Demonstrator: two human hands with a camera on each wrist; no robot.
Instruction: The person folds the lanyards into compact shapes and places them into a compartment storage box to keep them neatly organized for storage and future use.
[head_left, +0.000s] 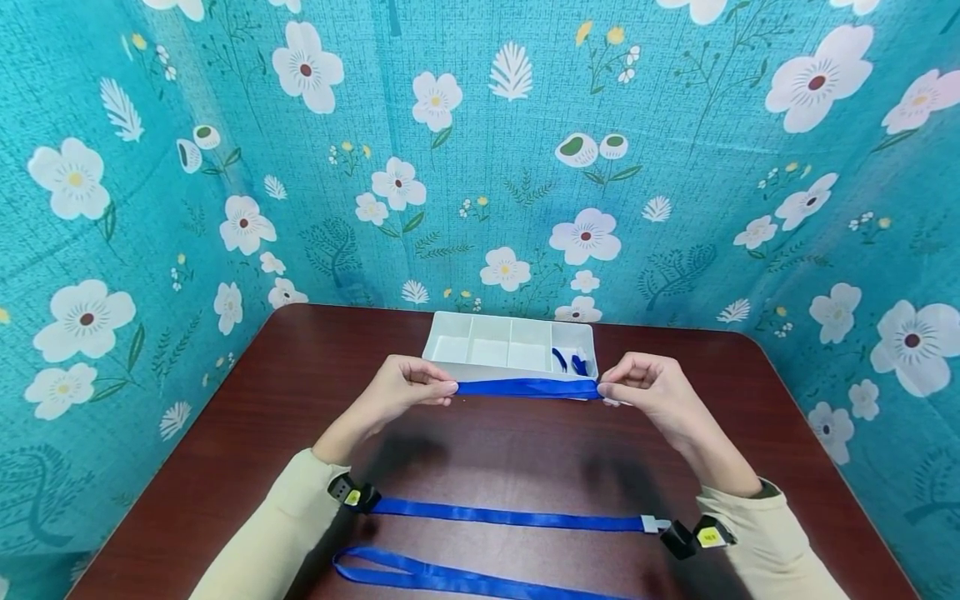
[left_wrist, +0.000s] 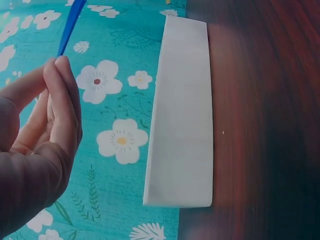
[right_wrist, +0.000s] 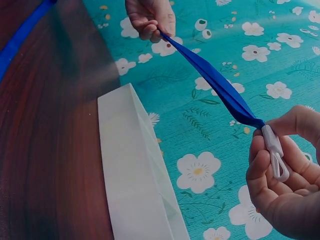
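A blue lanyard is stretched level between both hands, just in front of the white tray. My left hand pinches one end between thumb and fingers. At the other end, my right hand grips the lanyard by its white plastic clip, whose hook loop points down past the fingers in the right wrist view. In the left wrist view, only a short length of the strap shows above the left fingertips.
Behind the hands stands a white compartment tray, with small blue pieces in its rightmost section. Nearer on the dark wooden table lie a straight blue lanyard with a pale clip and a looped one. Floral cloth hangs behind.
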